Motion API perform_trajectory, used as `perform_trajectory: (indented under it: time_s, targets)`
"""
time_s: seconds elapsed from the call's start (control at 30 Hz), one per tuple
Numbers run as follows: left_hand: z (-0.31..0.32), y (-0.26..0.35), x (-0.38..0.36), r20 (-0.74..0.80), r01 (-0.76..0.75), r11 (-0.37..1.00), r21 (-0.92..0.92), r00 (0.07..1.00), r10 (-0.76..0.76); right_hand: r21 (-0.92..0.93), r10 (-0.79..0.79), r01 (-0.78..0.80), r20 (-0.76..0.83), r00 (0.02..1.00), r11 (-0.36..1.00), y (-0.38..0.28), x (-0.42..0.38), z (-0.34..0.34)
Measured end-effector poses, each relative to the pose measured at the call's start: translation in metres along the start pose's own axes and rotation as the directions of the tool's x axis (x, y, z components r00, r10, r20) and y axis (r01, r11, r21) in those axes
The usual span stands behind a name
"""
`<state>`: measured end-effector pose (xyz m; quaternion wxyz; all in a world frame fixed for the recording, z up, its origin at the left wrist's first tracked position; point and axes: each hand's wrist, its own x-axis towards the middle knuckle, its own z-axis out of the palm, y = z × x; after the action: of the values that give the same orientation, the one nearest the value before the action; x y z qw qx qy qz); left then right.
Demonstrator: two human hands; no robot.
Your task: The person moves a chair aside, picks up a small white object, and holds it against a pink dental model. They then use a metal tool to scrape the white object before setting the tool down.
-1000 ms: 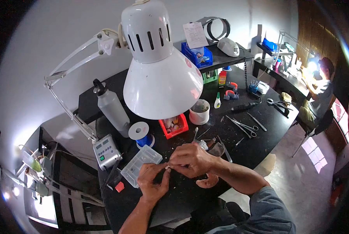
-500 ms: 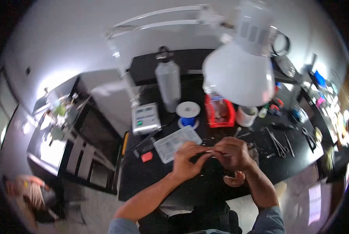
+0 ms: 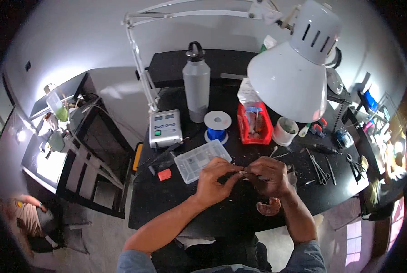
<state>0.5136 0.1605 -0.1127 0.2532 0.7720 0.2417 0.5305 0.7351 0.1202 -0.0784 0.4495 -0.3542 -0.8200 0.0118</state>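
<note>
1. Two hands, left (image 3: 214, 181) and right (image 3: 272, 178), meet above the worktop (image 3: 167, 199); thumbs and fingers of both pinch one small pale piece (image 3: 243, 173), located between the fingertips and too small to identify.
2. One pink curved model (image 3: 268, 208) lies on the worktop, below the right hand in the view and apart from it.
3. One clear plastic box (image 3: 199, 160), divided into compartments, lies just beyond the left hand; one red block (image 3: 164, 174) rests near its left side.
4. Behind the box stand one spool (image 3: 217, 119), white-flanged with a blue core, and one grey bottle (image 3: 197, 88), upright, its cap dark with a loop.
5. One silver control box (image 3: 165, 131), bearing one green switch, sits left of the spool.
6. One red bin (image 3: 254, 125) holds several small items, not separately countable; one white pot (image 3: 285, 132) stands beside it to the right.
7. One pair of scissors (image 3: 319, 168) and one slim metal tool (image 3: 331, 170) lie side by side toward the right.
8. One white lamp (image 3: 287, 81) overhangs the bin and pot.
9. One other person (image 3: 30, 218) is partly visible at far left.
</note>
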Motion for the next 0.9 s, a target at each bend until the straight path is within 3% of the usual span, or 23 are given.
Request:
perform_trajectory:
  time_s: [0.17, 0.43, 0.67, 0.9]
  targets:
    - [-0.002, 0.006, 0.002, 0.015, -0.001, 1.0, -0.002, 1.0, 0.001, -0.017, -0.092, 0.092, -0.029, 0.995, 0.996, 0.002, 0.002, 0.001]
    - [0.0, 0.006, 0.0, 0.005, 0.014, 1.0, -0.012, 1.0, -0.014, 0.022, -0.078, 0.078, -0.025, 0.997, 0.997, 0.001, 0.002, 0.0]
    - [-0.001, 0.005, 0.004, 0.031, -0.072, 0.997, 0.003, 0.997, 0.072, 0.044, -0.067, 0.068, -0.028, 0.997, 0.997, 0.002, 0.0, -0.002]
    - [-0.002, 0.01, 0.004, 0.005, -0.036, 0.999, 0.013, 0.999, 0.036, 0.055, -0.08, 0.082, -0.041, 0.996, 0.995, -0.001, 0.003, -0.004]
